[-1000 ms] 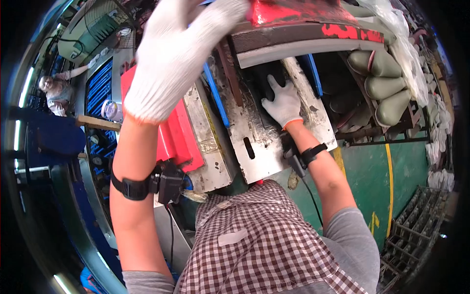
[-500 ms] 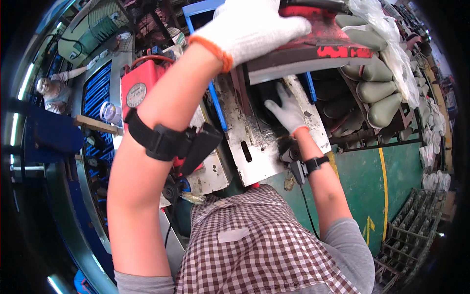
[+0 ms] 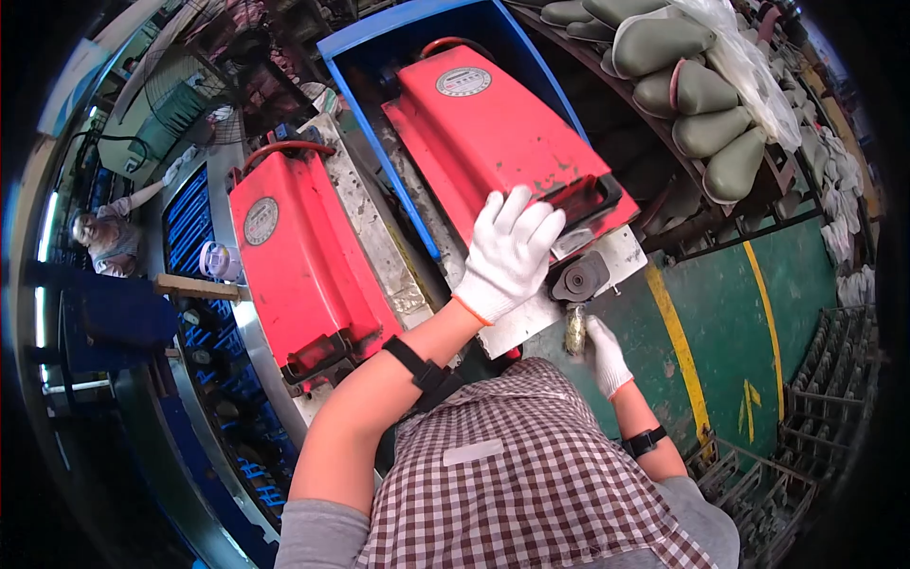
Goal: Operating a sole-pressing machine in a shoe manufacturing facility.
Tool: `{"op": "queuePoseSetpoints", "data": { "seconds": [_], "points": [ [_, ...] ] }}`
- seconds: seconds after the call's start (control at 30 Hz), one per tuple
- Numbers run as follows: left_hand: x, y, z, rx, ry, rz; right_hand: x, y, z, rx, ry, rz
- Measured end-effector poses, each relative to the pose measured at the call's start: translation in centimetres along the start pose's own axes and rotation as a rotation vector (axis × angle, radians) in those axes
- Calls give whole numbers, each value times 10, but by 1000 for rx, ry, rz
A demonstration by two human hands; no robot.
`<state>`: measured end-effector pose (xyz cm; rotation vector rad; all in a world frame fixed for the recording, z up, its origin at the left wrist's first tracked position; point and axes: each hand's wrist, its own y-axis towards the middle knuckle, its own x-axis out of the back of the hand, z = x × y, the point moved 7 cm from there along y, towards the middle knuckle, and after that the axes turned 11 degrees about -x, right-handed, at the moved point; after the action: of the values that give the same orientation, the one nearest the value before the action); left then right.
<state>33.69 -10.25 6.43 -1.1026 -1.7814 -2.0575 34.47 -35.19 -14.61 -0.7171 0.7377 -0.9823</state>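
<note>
My left hand (image 3: 512,251), in a white knit glove with an orange cuff, lies on the front end of a red machine cover (image 3: 498,133). Its fingers are slightly bent and a little apart, beside the black handle (image 3: 583,204) on the cover. The cover is down over the pale metal bed (image 3: 519,327). Lower right, my gloved right hand (image 3: 608,358) is beside a stubby yellowish grip (image 3: 574,332) under a dark round knob (image 3: 580,278). Its fingers are partly hidden, so whether they close round that grip does not show.
A second red-covered machine (image 3: 303,261) stands at left. A blue frame (image 3: 417,14) surrounds the nearer machine's back. Grey-green foot-shaped forms (image 3: 711,128) fill a rack at upper right. Metal racks (image 3: 758,484) stand on the green floor (image 3: 730,303). Another person (image 3: 109,232) is at far left.
The raised red cover has come down over the bed. My left hand has moved down and nearer with it. My right hand has left the bed and moved toward the grip at lower right.
</note>
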Motion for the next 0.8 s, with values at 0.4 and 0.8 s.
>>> {"op": "queuePoseSetpoints", "data": {
  "seconds": [0.4,0.8],
  "points": [
    [-58,-66,-10,-39,50,127,44,-9,34,-215,185,45],
    [0,-55,-12,93,-127,147,-15,21,160,993,-978,-804]
  ]
}}
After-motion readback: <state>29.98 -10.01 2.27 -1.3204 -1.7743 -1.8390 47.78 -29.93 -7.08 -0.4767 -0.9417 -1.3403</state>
